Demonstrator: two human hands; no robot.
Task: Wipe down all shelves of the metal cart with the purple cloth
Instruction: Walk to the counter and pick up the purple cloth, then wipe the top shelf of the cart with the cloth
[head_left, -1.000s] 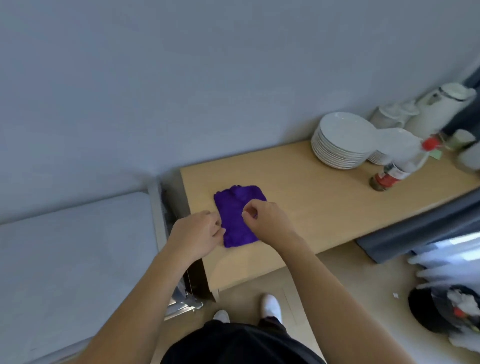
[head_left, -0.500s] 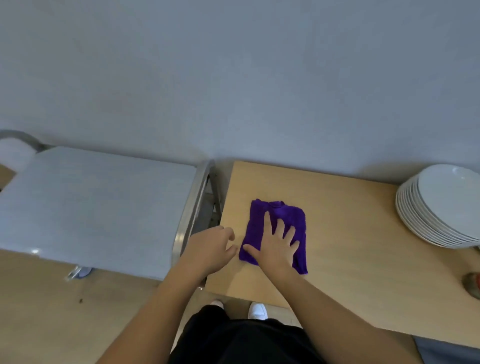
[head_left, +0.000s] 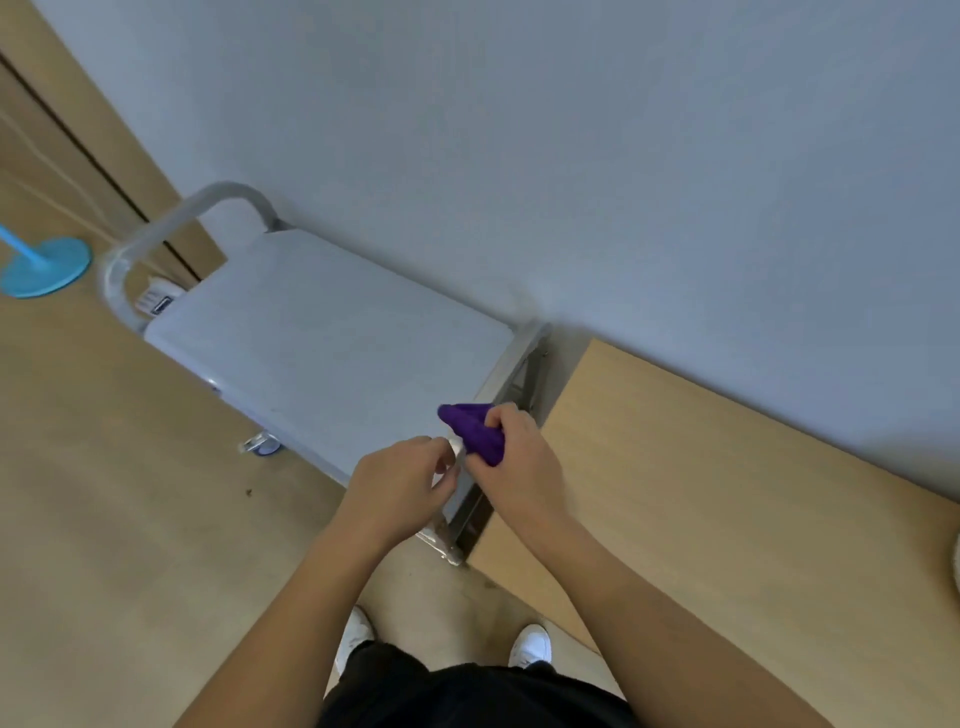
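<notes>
The purple cloth (head_left: 474, 432) is bunched up in my right hand (head_left: 511, 462), whose fingers curl round it above the near right corner of the metal cart (head_left: 311, 353). The cart's top shelf is a flat grey sheet with a tubular handle (head_left: 171, 228) at its far left end. My left hand (head_left: 402, 480) hovers just left of the cloth with fingers loosely curled and nothing in it, over the cart's front edge. The lower shelves are hidden under the top one.
A wooden table (head_left: 727, 493) stands right of the cart, against the grey wall. A cart caster (head_left: 262, 444) shows on the wooden floor. A blue stand base (head_left: 44, 265) sits at far left by a wooden door. My white shoes (head_left: 530, 644) are below.
My right hand lifted the cloth off the wooden table, bunched it and carried it left to the cart's corner. The view swung left, taking the plates out of sight.
</notes>
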